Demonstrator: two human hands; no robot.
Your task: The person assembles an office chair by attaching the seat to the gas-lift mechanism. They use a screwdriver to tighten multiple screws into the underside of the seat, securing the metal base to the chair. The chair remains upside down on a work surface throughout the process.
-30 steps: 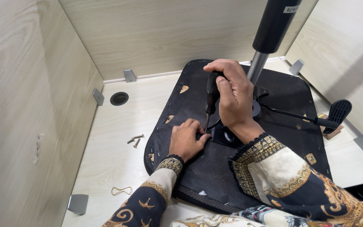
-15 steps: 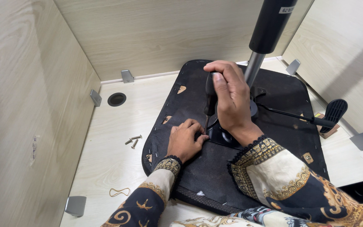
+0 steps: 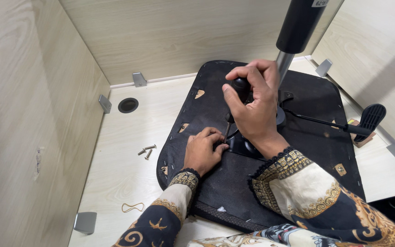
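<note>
Where the black screwdriver point(image 3: 235, 103) stands nearly upright over the upturned black chair seat point(image 3: 234, 183), we see its handle clenched in the right hand point(image 3: 254, 107), the shaft running down to the metal plate at the seat's middle. The left hand point(image 3: 202, 151) rests on the seat with its fingertips point(image 3: 220, 145) pinched at the screwdriver's tip; we cannot tell what they hold. Just behind the right hand rises the chair's gas cylinder point(image 3: 298, 27), and a lever with a black paddle point(image 3: 371, 116) reaches out to the right. On the pale wooden table point(image 3: 115, 183) lie loose screws point(image 3: 146, 151) near the seat's left edge, and a rubber band point(image 3: 133, 207) nearer us.
</note>
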